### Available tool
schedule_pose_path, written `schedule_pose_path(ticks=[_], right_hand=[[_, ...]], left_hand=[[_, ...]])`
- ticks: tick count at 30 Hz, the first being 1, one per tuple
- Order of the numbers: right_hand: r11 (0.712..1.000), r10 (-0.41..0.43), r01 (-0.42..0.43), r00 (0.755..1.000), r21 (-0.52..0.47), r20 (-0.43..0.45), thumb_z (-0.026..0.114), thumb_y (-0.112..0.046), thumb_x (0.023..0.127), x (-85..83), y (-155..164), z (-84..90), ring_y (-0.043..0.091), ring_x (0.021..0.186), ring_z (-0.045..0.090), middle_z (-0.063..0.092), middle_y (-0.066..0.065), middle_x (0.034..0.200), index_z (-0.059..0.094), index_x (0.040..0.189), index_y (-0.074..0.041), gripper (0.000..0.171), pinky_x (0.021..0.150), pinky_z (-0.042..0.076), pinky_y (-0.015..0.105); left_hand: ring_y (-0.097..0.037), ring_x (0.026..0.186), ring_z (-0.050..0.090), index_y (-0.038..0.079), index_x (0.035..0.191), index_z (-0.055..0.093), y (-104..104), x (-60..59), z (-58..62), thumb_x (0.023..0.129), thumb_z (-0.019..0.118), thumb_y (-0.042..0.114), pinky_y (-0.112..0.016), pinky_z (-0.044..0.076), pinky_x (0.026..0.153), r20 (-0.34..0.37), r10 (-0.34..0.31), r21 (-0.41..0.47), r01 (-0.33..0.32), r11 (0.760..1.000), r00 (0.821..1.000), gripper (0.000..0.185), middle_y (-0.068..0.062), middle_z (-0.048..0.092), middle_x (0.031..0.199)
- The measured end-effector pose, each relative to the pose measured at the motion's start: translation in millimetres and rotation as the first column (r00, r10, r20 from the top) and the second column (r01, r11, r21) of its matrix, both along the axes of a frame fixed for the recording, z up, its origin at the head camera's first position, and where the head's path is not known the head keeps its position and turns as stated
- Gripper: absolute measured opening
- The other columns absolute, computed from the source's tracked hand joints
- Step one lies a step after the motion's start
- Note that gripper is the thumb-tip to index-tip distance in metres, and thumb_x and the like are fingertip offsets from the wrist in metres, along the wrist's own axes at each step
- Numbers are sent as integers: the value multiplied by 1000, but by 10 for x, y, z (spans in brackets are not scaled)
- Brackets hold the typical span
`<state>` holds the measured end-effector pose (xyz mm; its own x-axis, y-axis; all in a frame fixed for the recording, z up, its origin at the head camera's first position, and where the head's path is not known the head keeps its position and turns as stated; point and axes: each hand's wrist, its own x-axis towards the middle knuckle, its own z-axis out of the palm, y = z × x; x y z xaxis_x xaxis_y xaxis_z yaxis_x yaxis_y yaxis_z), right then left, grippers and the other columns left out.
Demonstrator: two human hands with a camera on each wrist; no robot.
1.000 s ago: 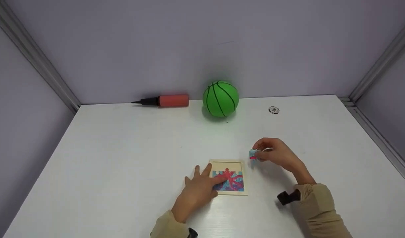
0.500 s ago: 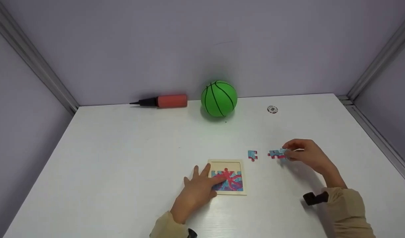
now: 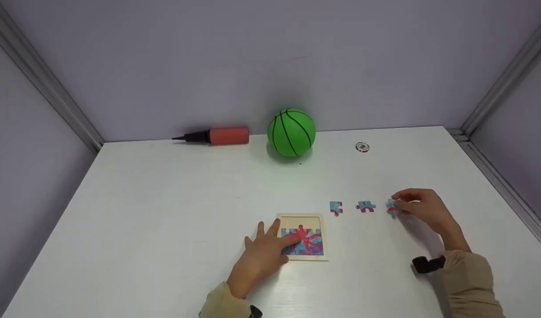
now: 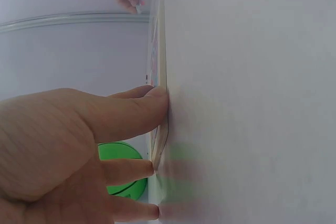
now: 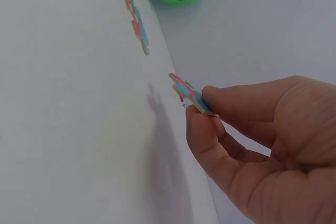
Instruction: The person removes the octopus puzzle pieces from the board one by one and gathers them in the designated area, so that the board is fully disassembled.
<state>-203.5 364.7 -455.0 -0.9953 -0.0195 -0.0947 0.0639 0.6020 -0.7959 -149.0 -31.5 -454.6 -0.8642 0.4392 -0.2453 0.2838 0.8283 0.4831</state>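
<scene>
Rightward has gone the right hand (image 3: 422,210), now pinching a third puzzle piece (image 3: 391,207), while the left hand (image 3: 263,251) rests flat on the puzzle frame (image 3: 302,238).

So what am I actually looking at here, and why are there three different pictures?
There is no machine here: a person works with two bare hands and wears three cameras. The wide picture comes from a camera on the head, looking down at a white table. The other two come from cameras strapped to each wrist, so they look sideways and very close.

The left hand rests flat on a small wooden puzzle board, which shows a red and blue picture. The right hand pinches one loose puzzle piece between thumb and fingers. Two more pieces lie in a row on the table between board and right hand.

At the back wall sit a green ball, a red pump and a small round disc.
</scene>
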Motion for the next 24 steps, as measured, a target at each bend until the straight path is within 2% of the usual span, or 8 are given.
schedule_pose_path(ticks=[6,10,24], right_hand=[[995,-49,49,999,86,0,64,-16,91,-20,-10,-70,14,73,59,63,13,94,65,110,5,29,63,51,26],[989,-46,49,999,139,-23,65,-18,90,-30,-32,-73,15,70,58,65,13,93,66,109,5,29,60,50,26],[975,-19,26,999,221,-32,64,-18,91,-32,-13,-111,19,76,58,65,16,98,66,109,4,28,61,49,27]], left_hand=[[-52,138,17,35,136,55,4,6,-15,88,68,16,-75,23,96,-6,6,-15,-6,1000,1000,53,-16,27,155],[-52,137,19,35,136,54,1,3,-13,88,69,17,-75,25,95,-26,-2,-27,1,1000,1000,53,-17,28,154],[-52,137,19,36,136,53,7,20,-18,90,67,21,-76,25,93,-42,-9,-40,7,999,999,51,-17,27,154]])
